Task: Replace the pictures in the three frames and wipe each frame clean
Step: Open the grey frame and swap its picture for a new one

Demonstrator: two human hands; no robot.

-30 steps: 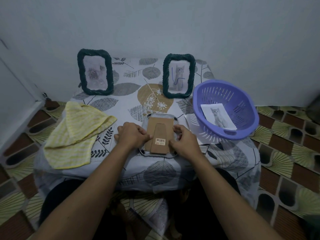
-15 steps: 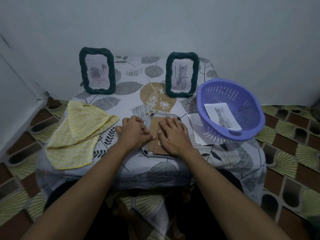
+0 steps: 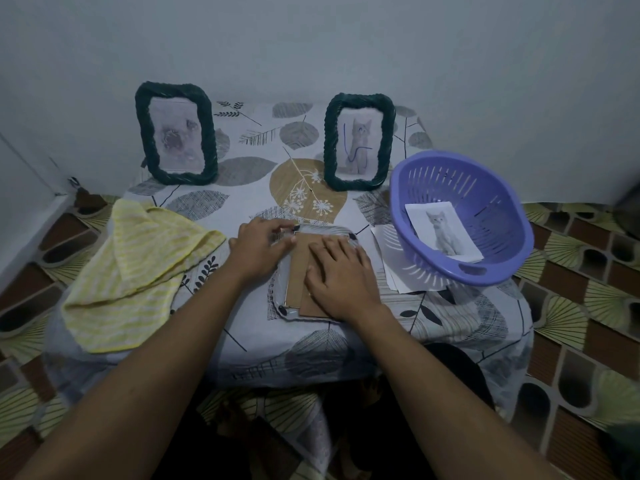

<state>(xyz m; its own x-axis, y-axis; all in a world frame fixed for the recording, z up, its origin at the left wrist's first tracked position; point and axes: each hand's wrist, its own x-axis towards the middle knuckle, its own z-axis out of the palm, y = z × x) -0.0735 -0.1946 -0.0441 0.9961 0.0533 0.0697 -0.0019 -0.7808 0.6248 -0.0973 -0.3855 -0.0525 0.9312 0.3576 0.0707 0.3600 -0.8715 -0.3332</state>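
Right hand [image 3: 341, 271] flat, pressing the backing [image 3: 294, 275] down. Keep it steady while the left hand [image 3: 259, 245] — fingers curled at the frame [image 3: 277, 292]'s corner clip [image 3: 296, 228], grip unclear — turns it gently.

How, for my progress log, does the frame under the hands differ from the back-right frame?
The frame under the hands lies face down, backing up; the back-right frame stands upright, showing a scribbled-on cat picture. The right hand presses the first, left hand at its corner; nothing touches the second.
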